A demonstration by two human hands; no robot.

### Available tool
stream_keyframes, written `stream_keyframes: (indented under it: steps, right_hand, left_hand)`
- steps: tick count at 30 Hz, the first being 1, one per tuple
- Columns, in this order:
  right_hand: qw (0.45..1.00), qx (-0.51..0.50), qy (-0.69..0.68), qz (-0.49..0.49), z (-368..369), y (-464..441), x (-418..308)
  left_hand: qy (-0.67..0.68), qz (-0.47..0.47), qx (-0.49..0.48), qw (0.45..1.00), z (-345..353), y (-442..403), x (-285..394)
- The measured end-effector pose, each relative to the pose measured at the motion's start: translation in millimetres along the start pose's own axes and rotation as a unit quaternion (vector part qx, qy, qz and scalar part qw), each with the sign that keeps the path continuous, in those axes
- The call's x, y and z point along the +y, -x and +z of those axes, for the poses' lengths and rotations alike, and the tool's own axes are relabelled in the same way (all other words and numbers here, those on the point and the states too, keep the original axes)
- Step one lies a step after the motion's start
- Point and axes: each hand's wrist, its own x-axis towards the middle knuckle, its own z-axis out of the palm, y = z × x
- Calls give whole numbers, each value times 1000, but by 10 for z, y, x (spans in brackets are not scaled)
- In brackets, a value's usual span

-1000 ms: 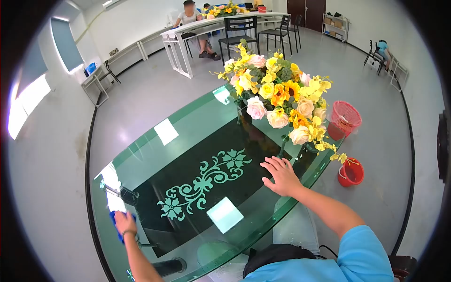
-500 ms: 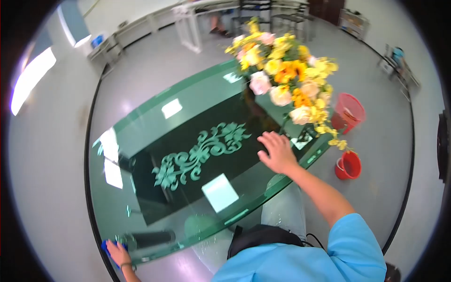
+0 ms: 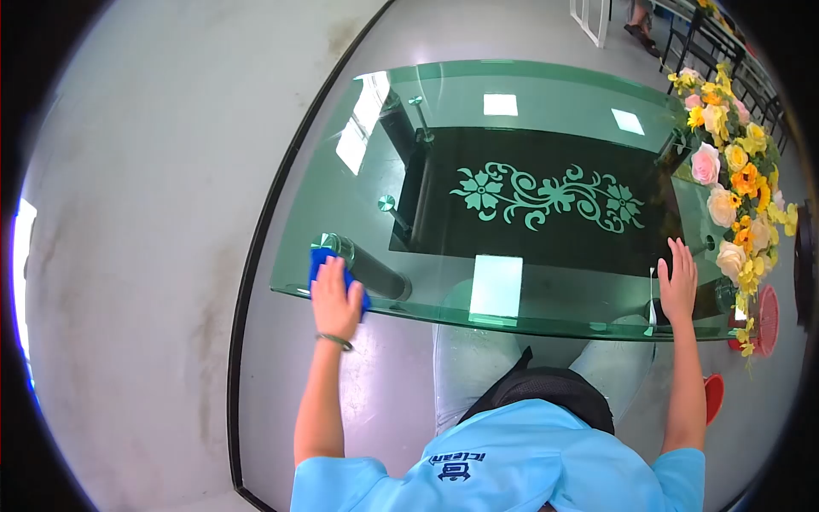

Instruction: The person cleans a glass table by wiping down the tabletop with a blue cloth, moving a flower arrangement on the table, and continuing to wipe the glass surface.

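My left hand (image 3: pixel 335 300) presses a blue cloth (image 3: pixel 323 258) onto the glass table (image 3: pixel 546 311) at its front left corner, over the top of a dark cylindrical leg (image 3: pixel 375 271). The fingers lie along the cloth, which shows past the fingertips and beside the palm. My right hand (image 3: pixel 678 283) rests open near the front right part of the tabletop, fingers pointing away from me, with nothing in it. Between the hands, a dark panel with a pale green floral pattern (image 3: pixel 554 194) shows in the glass.
Artificial flowers (image 3: pixel 734 179) in yellow, pink and orange spread over the table's right end. A red bucket (image 3: pixel 714 398) and a pink basket (image 3: pixel 769 320) stand on the floor to the right. A wall (image 3: pixel 171 239) runs along the left. Another person's feet (image 3: pixel 640 34) show at the back.
My view has swung left, so the table and flowers sit further right in the picture. The left hand stays on the cloth at the left corner; the right hand's fingers now point more forward.
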Motion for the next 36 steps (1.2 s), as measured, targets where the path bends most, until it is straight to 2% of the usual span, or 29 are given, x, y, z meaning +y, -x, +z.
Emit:
stream_keyframes:
  steps: [4,8,11,13,15,17,19,21,22,25,30,36]
  right_hand:
    - [1000,3,1,4,-1,-18,-14]
    - [1000,4,-2,8,-10,-3,-18]
    - [1000,7,1,5,-2,-7,-13]
    - [1000,9,2,2,-3,10,-13]
    - [1000,16,1,-3,9,-16,-14]
    - [1000,17,0,-9,30,-9,22]
    - [1000,10,1,-6,9,10,6]
    - [1000,11,1,-1,-14,-13,-22]
    - [1000,16,3,-1,-16,-12,-32]
    - [999,33,-6,-8,11,-18,-16]
    - [998,59,-5,-13,-20,-28,-77]
    - [999,52,-1,5,22,8,-69]
  left_hand:
    - [-76,-141,-4,987,86,-560,-893]
    - [-111,-227,-30,967,40,-820,-799]
    - [-83,-113,-43,989,94,-598,-472]
    - [-68,17,-41,997,105,-320,-87]
    - [-42,60,-42,996,-7,-82,328]
    - [-22,72,-62,995,-59,-167,218]
    - [-7,-3,-46,999,20,-398,-119]
    - [-70,-105,-23,992,74,-630,-295]
    - [-100,-134,-52,985,93,-715,-276]
    - [-98,-79,-55,990,191,-644,-131]
    - [-26,137,-50,989,184,-69,1134]
    - [94,297,-143,939,217,316,2662]
